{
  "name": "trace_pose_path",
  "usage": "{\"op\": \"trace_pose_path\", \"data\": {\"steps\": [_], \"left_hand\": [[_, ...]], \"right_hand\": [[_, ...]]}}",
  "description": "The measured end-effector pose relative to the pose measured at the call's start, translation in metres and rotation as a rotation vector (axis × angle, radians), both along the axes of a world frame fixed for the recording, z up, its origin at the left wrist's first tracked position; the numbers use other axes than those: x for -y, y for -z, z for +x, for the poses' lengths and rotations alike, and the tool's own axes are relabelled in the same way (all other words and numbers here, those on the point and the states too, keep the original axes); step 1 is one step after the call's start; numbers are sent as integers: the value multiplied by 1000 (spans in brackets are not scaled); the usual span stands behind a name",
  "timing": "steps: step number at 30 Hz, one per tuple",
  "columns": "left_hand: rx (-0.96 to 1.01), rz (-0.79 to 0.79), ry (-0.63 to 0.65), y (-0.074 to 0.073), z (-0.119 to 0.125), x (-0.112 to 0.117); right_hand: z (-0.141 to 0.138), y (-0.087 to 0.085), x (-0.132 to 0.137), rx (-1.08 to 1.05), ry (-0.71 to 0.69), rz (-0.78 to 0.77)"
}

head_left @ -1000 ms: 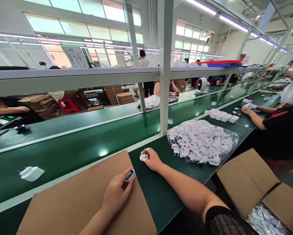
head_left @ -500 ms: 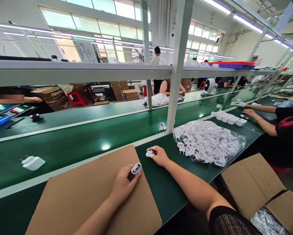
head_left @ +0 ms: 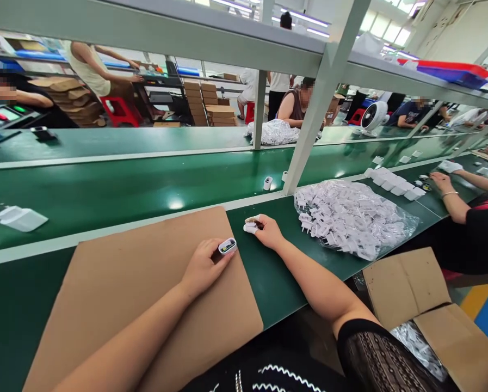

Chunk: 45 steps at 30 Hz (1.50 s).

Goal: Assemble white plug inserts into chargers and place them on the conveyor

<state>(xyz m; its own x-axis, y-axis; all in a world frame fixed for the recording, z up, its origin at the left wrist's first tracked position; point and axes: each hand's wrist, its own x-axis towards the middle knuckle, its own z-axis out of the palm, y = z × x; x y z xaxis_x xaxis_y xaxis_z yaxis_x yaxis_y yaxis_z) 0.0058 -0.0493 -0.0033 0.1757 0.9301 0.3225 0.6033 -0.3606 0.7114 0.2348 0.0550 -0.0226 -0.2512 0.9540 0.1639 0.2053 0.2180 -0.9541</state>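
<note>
My left hand (head_left: 205,264) is closed around a white charger housing (head_left: 227,246), above the cardboard sheet. The housing's open oval end faces me, and a bit of circuitry shows inside. To its right, my right hand (head_left: 268,231) is low over the green bench, with white coverings on the thumb and a fingertip, one of them stained brown. Those fingers are pinched close together; whatever may be between them cannot be made out. Beyond my right hand lies a clear plastic bag (head_left: 350,218) full of white plug pieces.
A cardboard sheet (head_left: 146,305) lies under my left arm. A white plug charger (head_left: 21,218) and a small housing (head_left: 267,183) lie on the green conveyor (head_left: 137,179). A metal post (head_left: 309,130) rises behind the bag. At right are white housings (head_left: 394,182), a co-worker's hands (head_left: 443,182) and an open carton (head_left: 407,283).
My view has tilted down, so the bench sits higher in the picture. The plug charger on the conveyor has shifted left. Both hands keep nearly the same pose, the left still holding the housing.
</note>
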Motion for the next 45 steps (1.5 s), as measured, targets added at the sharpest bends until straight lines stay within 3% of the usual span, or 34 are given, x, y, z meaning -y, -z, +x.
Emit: {"op": "trace_pose_path", "data": {"steps": [10, 14, 18, 23, 27, 33, 35, 41, 45], "left_hand": [[40, -49, 35, -6, 0, 0], [65, -22, 77, -5, -1, -3], [116, 3, 92, -5, -1, -7], [111, 14, 76, -4, -3, -12], [133, 23, 89, -1, -3, -13], [153, 31, 84, 0, -3, -13], [160, 36, 84, -1, -2, -13], [156, 49, 79, -1, -3, -13], [155, 52, 82, -1, -3, -14]], "right_hand": [[-2, -14, 6, 26, 38, -8], [-8, -30, 14, -118, 65, -204], [-14, -49, 30, -266, -34, -424], [-20, -59, 44, -245, -124, -513], [-25, -57, 48, -211, -96, -467], [-32, -58, 55, -95, -61, -74], [-34, -60, 59, -51, -56, -13], [-34, -59, 56, -188, -66, -170], [-27, -62, 50, -131, -91, -198]]}}
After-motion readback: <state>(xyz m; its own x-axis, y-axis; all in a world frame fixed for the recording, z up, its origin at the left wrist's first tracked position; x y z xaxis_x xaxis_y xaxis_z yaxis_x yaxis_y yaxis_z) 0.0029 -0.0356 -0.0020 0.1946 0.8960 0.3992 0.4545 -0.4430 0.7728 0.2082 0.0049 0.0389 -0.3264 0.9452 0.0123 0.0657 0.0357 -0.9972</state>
